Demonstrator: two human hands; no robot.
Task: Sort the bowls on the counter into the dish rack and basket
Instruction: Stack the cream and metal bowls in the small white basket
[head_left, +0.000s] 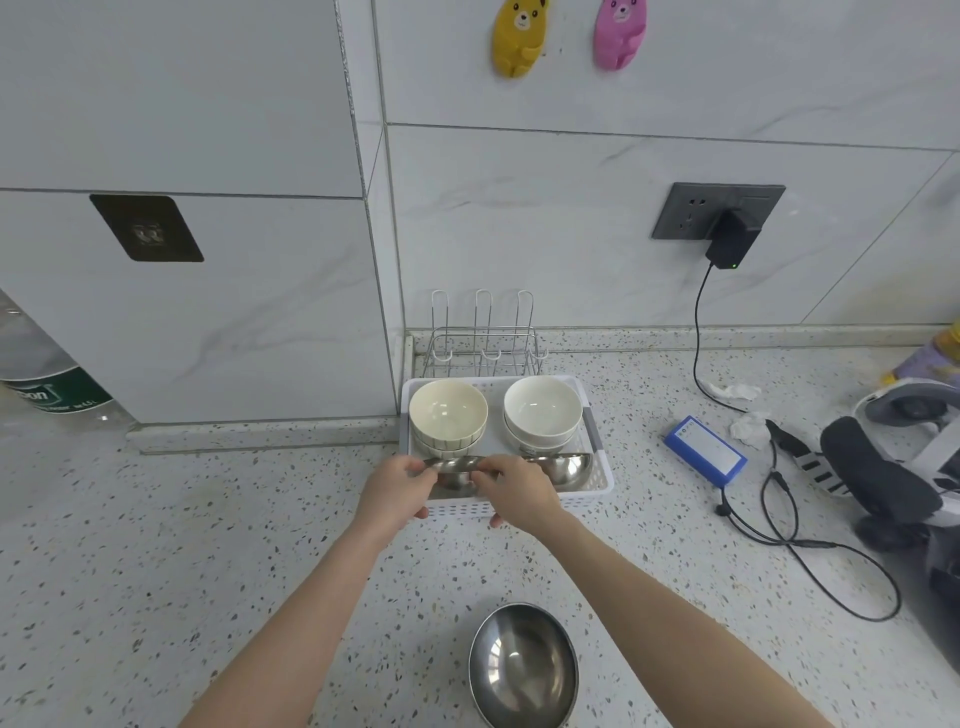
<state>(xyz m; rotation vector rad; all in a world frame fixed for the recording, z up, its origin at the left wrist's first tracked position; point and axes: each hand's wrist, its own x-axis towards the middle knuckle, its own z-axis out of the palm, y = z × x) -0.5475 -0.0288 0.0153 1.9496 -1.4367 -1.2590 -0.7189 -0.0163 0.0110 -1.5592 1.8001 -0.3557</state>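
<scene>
Both hands hold 1 steel bowl (457, 472) by its rim over the front left corner of the white basket (597, 488): the left hand (395, 493) pinches the rim's left end and the right hand (519, 496) pinches it just right of the middle, fingers of each curled over the edge. The bowl sits level, mouth up, with its rim line running left to right, so the drop that remains is straight down into the basket; whether its base already touches the basket floor is hidden by the hands. Inside the basket, a second steel bowl (563, 470) rests in the front right corner, just beside the held one. Behind it, a stack of white bowls (543, 415) fills the back right corner, and a stack of cream bowls (448, 420) fills the back left corner; each stack looks like at least 2 bowls. Behind the basket, against the wall, the wire dish rack (483, 338) holds nothing that can be seen. In front of the basket, near the bottom edge of the view, 1 more steel bowl (523, 665) stands mouth up on the speckled counter (208, 545), between the 2 forearms and closer to the right one, so the right hand seems the handier for it.
</scene>
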